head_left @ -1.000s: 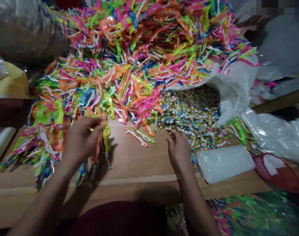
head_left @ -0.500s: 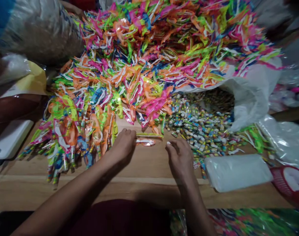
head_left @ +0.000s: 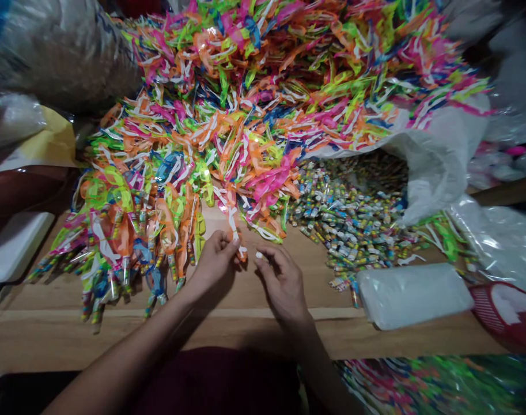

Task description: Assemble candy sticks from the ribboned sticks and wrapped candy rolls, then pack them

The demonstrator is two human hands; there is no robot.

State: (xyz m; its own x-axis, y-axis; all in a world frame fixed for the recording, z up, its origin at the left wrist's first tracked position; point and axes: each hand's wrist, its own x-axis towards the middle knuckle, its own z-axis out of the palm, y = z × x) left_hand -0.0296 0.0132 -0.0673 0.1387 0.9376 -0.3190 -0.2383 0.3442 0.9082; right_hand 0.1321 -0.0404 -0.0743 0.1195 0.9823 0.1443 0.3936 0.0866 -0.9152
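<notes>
My left hand (head_left: 217, 262) pinches a pair of orange toy glasses (head_left: 232, 218) with white arms, which points away from me above the table. To its right, my right hand (head_left: 284, 282) is closed at the fingertips on a small white-ended piece (head_left: 258, 255), probably one of the wrapped candy rolls; most of it is hidden by the fingers. The two hands are close together but apart. Just beyond them lies a heap of colourful toy glasses (head_left: 245, 138). A pile of wrapped candy rolls (head_left: 349, 219) lies to the right of my right hand.
At the left, glasses with candy rolls attached (head_left: 116, 253) lie in a bunch, near a white box-like device (head_left: 18, 245) with a cable. A stack of clear plastic bags (head_left: 413, 295) and a red basket (head_left: 504, 314) stand right. The candy spills from a white sack (head_left: 439, 167).
The orange glasses lay crosswise on the table; now my left hand holds them, pointing away from me. My right hand has moved left, towards my left hand. The view has shifted slightly.
</notes>
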